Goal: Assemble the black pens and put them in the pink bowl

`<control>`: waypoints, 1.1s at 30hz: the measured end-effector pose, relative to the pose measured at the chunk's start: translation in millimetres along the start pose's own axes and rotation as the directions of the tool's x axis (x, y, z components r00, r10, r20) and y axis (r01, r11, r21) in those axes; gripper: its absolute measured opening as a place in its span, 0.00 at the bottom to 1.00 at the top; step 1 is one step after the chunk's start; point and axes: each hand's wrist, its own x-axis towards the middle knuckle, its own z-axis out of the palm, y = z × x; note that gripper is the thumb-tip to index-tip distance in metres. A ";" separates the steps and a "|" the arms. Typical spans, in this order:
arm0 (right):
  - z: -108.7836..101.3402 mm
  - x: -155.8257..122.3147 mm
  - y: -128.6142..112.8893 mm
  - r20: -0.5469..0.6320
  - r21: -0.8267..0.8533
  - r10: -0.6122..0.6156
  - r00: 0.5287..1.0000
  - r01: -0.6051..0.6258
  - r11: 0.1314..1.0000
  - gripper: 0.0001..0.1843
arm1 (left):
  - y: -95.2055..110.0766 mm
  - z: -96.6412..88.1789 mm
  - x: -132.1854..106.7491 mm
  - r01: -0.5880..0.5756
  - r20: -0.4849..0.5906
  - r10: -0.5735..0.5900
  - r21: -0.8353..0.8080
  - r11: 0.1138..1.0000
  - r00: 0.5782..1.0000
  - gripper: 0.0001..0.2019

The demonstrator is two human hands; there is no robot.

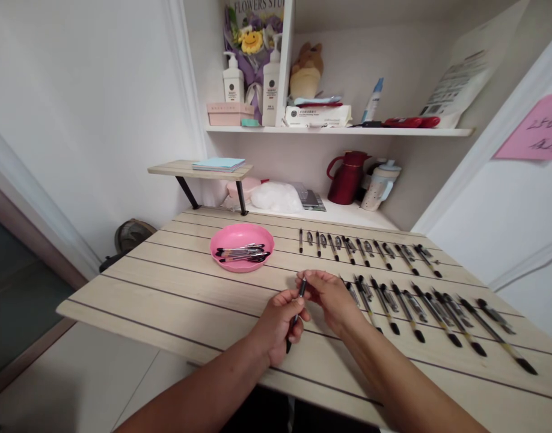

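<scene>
I log one pen (301, 290) gripped by my left hand (280, 319), top pinched by my right hand (332, 297); two rows (420, 307) laid on the table (168, 288), several in the bowl (240, 236).

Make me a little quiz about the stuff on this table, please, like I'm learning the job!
1. True or false: the pink bowl has nothing in it.
2. What does the left hand grip? A) a pen B) a spoon C) a sponge
3. Fill in the blank: the loose pens on the table lie in ___ rows.

Key: 1. False, it holds a small pile of pens. 2. A. 3. Two.
</scene>
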 end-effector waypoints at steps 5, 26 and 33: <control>0.2 -0.2 -4.2 0.032 -0.071 0.068 0.997 -0.065 0.995 0.18 | 0.0 -0.3 0.0 0.018 0.008 -0.018 -0.029 0.999 1.000 0.14; -4.4 7.0 -8.4 0.103 -0.046 0.089 0.991 -0.085 0.995 0.15 | 1.9 -1.6 -0.4 0.049 0.023 -0.048 -0.062 0.997 0.999 0.15; 5.7 4.6 -8.6 0.135 0.052 0.052 0.990 -0.059 0.997 0.15 | 3.4 -3.4 -0.2 0.067 0.032 -0.064 -0.100 0.993 0.997 0.14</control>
